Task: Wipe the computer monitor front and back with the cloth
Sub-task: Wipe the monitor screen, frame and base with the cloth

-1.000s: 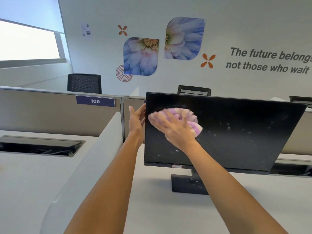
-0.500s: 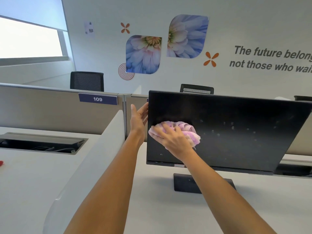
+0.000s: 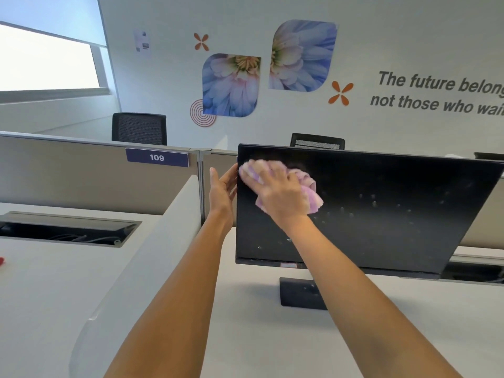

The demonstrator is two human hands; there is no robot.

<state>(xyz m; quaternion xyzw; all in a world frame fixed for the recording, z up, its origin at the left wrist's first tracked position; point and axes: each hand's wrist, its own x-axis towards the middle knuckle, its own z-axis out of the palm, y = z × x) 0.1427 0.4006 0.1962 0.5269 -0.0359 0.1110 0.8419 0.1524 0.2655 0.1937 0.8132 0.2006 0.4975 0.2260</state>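
Against the upper left corner of the dark screen, a bunched pink and purple cloth (image 3: 311, 196) was pressed by the right hand (image 3: 278, 195), its fingers laid fairly straight and spread over the fabric. Just left of it, the left hand (image 3: 222, 192) was held upright with straight fingers against the left edge of the monitor (image 3: 381, 214); the fingertips were partly hidden behind that edge. Right of and below the right hand, pale specks were scattered over the screen. Beneath the right forearm, the monitor's black base (image 3: 297, 293) was seen standing on the white desk (image 3: 272, 336). Left of the left hand, a grey partition (image 3: 81, 181) was marked with a plate reading 109 (image 3: 156, 158), and beyond it a black chair (image 3: 139, 129) was seen before a wall with flower pictures (image 3: 231, 83).
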